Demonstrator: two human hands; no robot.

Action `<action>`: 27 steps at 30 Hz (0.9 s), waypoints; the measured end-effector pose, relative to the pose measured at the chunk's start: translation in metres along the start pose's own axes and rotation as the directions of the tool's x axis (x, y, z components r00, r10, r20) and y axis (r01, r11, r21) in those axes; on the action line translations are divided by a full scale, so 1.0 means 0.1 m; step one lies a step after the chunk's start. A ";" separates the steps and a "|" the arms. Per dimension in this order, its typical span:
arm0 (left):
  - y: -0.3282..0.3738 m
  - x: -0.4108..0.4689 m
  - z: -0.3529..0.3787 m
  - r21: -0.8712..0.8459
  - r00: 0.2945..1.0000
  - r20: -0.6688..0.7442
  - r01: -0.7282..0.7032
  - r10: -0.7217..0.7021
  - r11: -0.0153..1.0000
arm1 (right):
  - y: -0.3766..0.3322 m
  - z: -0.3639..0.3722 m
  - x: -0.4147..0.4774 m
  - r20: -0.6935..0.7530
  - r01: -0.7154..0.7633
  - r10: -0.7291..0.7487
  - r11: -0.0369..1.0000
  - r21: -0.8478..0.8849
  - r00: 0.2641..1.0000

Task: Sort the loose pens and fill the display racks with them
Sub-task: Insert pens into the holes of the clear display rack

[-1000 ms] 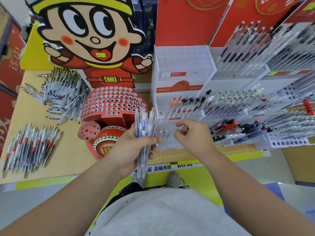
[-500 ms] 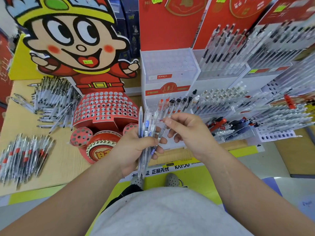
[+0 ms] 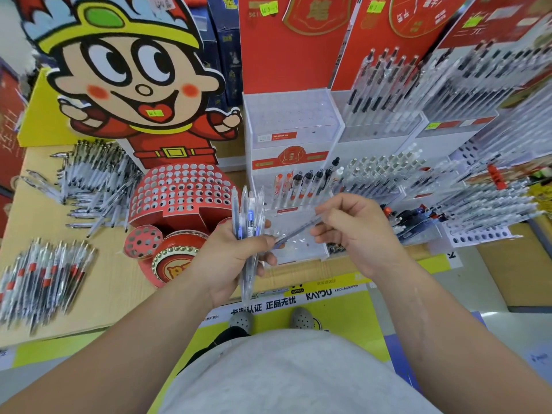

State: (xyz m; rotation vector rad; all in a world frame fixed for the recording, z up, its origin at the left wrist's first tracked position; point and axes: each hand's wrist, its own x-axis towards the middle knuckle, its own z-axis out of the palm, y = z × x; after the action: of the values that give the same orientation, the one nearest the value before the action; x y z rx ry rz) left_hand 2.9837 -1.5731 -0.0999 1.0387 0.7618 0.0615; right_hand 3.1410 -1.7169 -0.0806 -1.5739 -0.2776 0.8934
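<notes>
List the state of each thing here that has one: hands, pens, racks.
left hand: grips pen bundle, held upright.
right hand: pinches single pen, slanted between the hands.
red rack: visible holes empty.
white rack: top tier empty, one row of pens in the middle tier.
clear rack: filled with pens.
far pile: loose on table, jumbled.
near pile: loose, roughly aligned.
</notes>
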 end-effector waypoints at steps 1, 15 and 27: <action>0.00 0.00 0.00 0.033 1.000 -0.007 -0.015 0.016 0.999 | -0.02 -0.04 0.00 0.030 -0.006 0.009 0.996 -0.091 1.000; -0.07 0.00 0.02 0.313 0.998 0.050 -0.041 0.027 0.949 | -0.18 0.12 0.08 0.465 0.296 0.287 0.477 -0.828 0.837; -0.08 0.12 0.07 0.045 0.993 -0.112 0.035 -0.029 0.998 | -0.01 -0.09 0.11 0.310 0.091 0.234 0.645 -0.758 0.921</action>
State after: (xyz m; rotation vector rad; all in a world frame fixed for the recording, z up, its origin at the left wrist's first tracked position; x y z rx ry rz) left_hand 2.9942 -1.5782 -0.1105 1.0739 0.8842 0.0746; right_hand 3.1548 -1.7167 -0.0841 -2.1878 -0.9961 1.2455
